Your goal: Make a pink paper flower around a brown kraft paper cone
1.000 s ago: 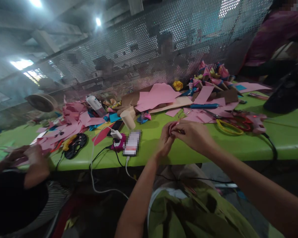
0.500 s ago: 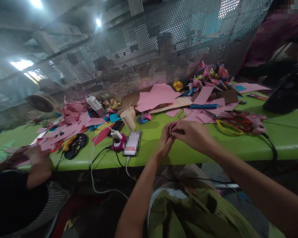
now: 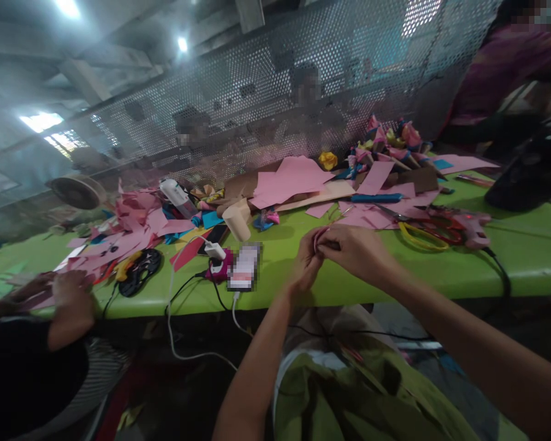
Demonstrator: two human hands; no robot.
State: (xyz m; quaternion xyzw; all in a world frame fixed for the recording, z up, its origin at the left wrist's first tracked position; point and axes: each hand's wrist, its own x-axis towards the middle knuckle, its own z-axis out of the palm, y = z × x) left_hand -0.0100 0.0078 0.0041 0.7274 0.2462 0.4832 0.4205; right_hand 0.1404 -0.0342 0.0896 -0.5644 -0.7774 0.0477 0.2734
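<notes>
Above the front part of the green table (image 3: 275,294), both my hands meet around a small curled piece of pink paper (image 3: 320,235). My left hand (image 3: 307,260) is closed on it from the left, fingers partly hidden behind the paper. With pinched fingers, my right hand (image 3: 356,248) grips the same piece from the right. Much of the paper is covered by my fingers. Just beyond lie cut pink paper pieces (image 3: 371,214) and scissors with yellow and red handles (image 3: 422,237). A pink glue gun (image 3: 472,226) rests to the right.
Left of my hands are a charging phone (image 3: 245,267), a magenta plug adapter (image 3: 219,269) with cables, and a beige cardboard tube (image 3: 237,223). Paper flowers (image 3: 395,144) are heaped at the back. A co-worker's hands (image 3: 68,291) handle pink paper at far left. A dark bag-like object (image 3: 523,171) stands right.
My hands stay in nearly the same place, both still on the pink paper. At far left, the co-worker's hands have shifted slightly.
</notes>
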